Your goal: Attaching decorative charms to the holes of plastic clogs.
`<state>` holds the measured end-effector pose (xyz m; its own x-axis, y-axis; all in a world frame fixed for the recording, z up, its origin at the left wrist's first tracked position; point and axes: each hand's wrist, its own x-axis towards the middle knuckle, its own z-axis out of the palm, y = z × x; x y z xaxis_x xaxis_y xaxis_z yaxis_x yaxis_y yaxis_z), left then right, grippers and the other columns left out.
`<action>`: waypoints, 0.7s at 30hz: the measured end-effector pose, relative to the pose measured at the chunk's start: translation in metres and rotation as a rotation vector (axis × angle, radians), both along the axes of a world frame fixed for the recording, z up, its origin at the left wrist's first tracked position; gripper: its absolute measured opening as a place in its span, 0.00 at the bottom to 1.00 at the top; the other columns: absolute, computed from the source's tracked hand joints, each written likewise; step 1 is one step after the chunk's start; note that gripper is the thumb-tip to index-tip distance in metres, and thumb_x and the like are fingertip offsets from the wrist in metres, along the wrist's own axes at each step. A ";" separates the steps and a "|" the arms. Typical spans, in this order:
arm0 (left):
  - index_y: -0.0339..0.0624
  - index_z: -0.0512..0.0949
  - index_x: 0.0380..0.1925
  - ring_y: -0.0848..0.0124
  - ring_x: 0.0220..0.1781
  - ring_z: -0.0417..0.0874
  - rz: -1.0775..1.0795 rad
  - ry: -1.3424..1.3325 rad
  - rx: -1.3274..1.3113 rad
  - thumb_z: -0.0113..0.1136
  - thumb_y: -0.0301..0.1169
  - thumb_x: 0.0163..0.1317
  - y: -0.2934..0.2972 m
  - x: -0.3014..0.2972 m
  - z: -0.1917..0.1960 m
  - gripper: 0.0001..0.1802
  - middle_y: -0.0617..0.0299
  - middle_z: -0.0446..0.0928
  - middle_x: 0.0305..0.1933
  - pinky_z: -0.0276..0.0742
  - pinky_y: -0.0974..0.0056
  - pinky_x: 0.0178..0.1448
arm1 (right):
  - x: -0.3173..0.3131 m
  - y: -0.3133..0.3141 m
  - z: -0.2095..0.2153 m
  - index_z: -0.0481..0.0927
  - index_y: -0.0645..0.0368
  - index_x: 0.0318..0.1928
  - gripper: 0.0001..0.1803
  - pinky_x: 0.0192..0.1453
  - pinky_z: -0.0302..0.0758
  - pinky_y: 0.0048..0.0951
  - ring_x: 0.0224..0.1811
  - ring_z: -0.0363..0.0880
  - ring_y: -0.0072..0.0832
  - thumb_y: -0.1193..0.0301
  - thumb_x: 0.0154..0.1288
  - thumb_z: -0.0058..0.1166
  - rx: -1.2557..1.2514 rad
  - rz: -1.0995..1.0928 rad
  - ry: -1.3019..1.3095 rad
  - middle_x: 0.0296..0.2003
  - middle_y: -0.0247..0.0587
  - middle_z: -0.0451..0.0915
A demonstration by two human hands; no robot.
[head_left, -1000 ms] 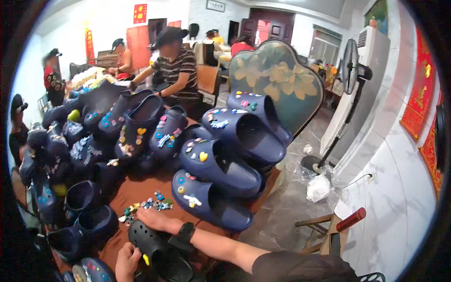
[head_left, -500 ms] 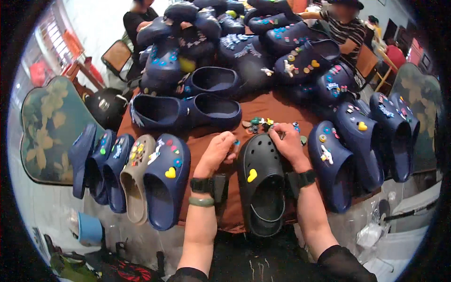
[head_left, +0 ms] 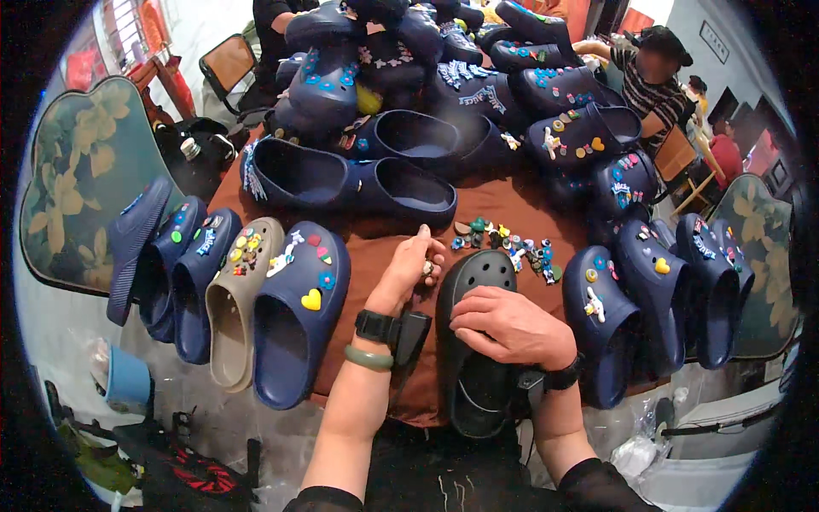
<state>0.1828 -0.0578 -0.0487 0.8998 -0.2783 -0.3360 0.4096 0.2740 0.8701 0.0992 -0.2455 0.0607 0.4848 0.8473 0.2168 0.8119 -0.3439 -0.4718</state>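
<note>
A black clog [head_left: 482,271] with round holes stands at the table's near edge, toe pointing away from me. My right hand [head_left: 514,324] lies across its upper with bent fingers pressed together, gripping it near the foot opening and covering the spot where a yellow heart charm was. Left of the clog, my left hand [head_left: 415,263] is raised, its fingers curled round a small pale shoe charm [head_left: 428,268]; the rest of its grip is hidden. Beyond the toe lies a loose row of small colourful shoe charms [head_left: 517,247].
Decorated navy clogs [head_left: 300,316] and a beige clog [head_left: 231,328] line the left edge; more navy clogs [head_left: 601,333] line the right. Undecorated navy clogs [head_left: 409,192] and a tall pile [head_left: 328,85] stand beyond, on a brown cloth [head_left: 375,247]. A person [head_left: 653,81] sits across.
My right hand has moved from the clog's toe back over its upper, covering the yellow heart. My left hand has shifted slightly, its fingertips lifted. The head view has turned a little.
</note>
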 end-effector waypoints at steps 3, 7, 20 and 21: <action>0.37 0.74 0.40 0.73 0.27 0.77 0.079 -0.040 -0.069 0.33 0.56 0.70 0.001 0.000 0.001 0.32 0.61 0.75 0.31 0.72 0.69 0.25 | 0.001 0.001 -0.003 0.75 0.62 0.35 0.08 0.51 0.70 0.39 0.41 0.73 0.40 0.69 0.61 0.52 -0.018 -0.003 -0.006 0.34 0.43 0.76; 0.33 0.73 0.45 0.68 0.37 0.81 0.088 -0.054 -0.231 0.29 0.58 0.70 0.001 0.000 0.002 0.36 0.56 0.77 0.37 0.76 0.67 0.33 | 0.003 0.005 0.004 0.71 0.61 0.30 0.08 0.47 0.68 0.38 0.38 0.70 0.39 0.70 0.57 0.53 -0.051 0.019 -0.038 0.30 0.42 0.71; 0.36 0.74 0.43 0.74 0.30 0.77 0.101 -0.057 -0.204 0.30 0.58 0.70 0.000 0.002 -0.002 0.34 0.61 0.76 0.33 0.72 0.70 0.29 | 0.011 0.011 0.001 0.67 0.60 0.30 0.10 0.46 0.66 0.40 0.38 0.67 0.43 0.70 0.55 0.53 -0.206 0.050 -0.023 0.30 0.46 0.66; 0.36 0.74 0.42 0.74 0.29 0.77 0.098 -0.059 -0.208 0.31 0.58 0.70 0.000 0.003 -0.004 0.34 0.61 0.76 0.33 0.72 0.70 0.29 | 0.011 0.011 -0.001 0.66 0.61 0.30 0.10 0.45 0.66 0.40 0.38 0.66 0.43 0.70 0.55 0.53 -0.191 0.033 -0.027 0.30 0.46 0.66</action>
